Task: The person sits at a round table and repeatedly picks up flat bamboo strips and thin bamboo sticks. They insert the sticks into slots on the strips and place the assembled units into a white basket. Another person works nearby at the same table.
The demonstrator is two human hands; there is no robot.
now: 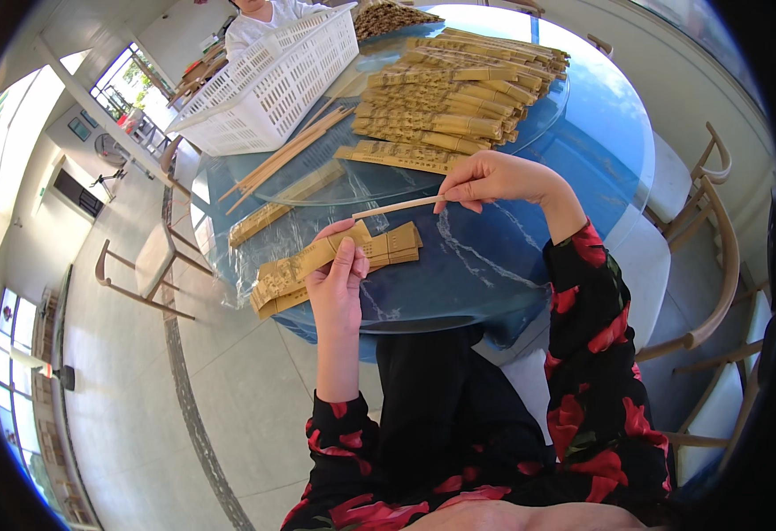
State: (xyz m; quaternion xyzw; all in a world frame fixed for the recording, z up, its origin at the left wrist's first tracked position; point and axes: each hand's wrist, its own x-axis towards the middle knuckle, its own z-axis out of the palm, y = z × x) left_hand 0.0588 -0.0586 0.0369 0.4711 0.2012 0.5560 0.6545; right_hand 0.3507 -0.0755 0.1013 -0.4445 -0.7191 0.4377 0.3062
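My left hand point(338, 281) is closed, its thumb pressing on a gold printed paper chopstick sleeve point(304, 264). Under that hand and sleeve lies a small stack of similar gold sleeves point(397, 245), by the table's near edge. My right hand point(499, 184) pinches the right end of pale wooden chopsticks point(397, 208); whether one or a pair, I cannot tell. Their left tip is at the upper end of the held sleeve, close to my left fingers. Beyond my hands, many gold chopstick packets point(450, 102) are heaped on the table, with one packet point(401, 156) lying nearest me.
Loose chopsticks point(286, 161) lie left of the heap, beside a white slotted plastic basket point(268, 102). A gold bundle point(260, 224) rests at the left on the blue-covered round table point(600, 168). Across it is another person point(260, 19). Wooden chairs point(153, 265) stand around.
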